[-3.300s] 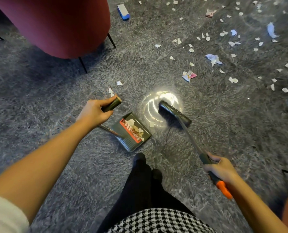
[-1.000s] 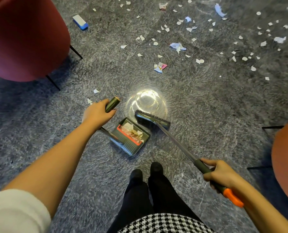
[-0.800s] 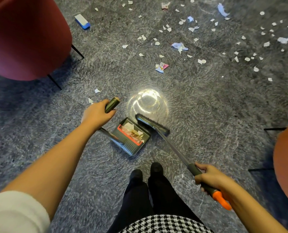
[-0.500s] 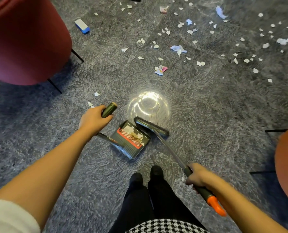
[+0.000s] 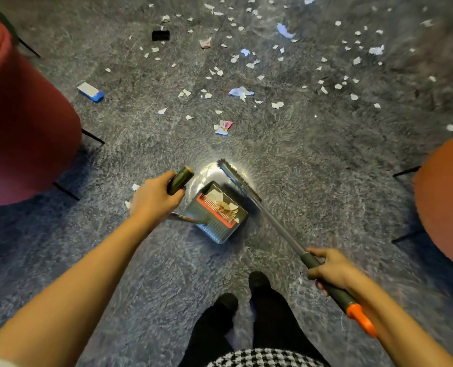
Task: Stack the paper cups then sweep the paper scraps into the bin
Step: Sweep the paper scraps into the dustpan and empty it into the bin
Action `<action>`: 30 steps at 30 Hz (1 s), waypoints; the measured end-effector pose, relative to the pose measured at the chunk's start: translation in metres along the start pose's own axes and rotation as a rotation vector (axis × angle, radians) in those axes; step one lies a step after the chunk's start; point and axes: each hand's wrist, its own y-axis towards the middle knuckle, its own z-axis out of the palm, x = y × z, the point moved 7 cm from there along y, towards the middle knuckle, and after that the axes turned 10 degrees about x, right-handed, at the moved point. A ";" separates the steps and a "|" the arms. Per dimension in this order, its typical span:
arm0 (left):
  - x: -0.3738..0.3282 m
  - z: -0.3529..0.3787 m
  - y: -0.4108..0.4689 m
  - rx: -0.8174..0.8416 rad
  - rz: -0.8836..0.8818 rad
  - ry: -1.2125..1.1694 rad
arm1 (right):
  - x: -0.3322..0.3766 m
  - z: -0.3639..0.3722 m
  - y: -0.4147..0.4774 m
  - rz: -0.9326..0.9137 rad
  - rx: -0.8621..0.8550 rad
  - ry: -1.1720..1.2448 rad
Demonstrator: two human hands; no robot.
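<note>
My left hand [image 5: 154, 200] grips the dark handle of a grey dustpan [image 5: 214, 229] that rests on the grey floor with several paper scraps inside it. My right hand [image 5: 331, 268] grips the broom [image 5: 275, 223] by its grey and orange handle. The broom head [image 5: 236, 178] lies right at the dustpan's far edge, under a bright glare spot. Many white, blue and pink paper scraps [image 5: 241, 91] lie scattered over the floor ahead. No paper cups or bin are in view.
A red chair [image 5: 21, 123] stands at the left and an orange chair [image 5: 445, 202] at the right. A blue and white block [image 5: 90, 91] and a small black object [image 5: 160, 35] lie on the floor ahead. My feet [image 5: 246, 295] stand just behind the dustpan.
The broom head has swept in against the dustpan's edge over the last second. My view has tilted, so more of the scattered scraps ahead show. Both hands keep their grips.
</note>
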 end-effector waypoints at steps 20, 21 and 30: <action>-0.269 0.056 -0.056 0.232 0.940 0.200 | -0.185 0.073 -0.145 -0.051 -0.555 0.932; -0.288 0.066 -0.070 0.246 0.989 0.209 | -0.200 0.077 -0.155 -0.038 -0.579 0.985; -0.460 0.190 -0.240 0.514 1.314 0.238 | -0.347 0.126 -0.245 -0.068 -0.902 1.524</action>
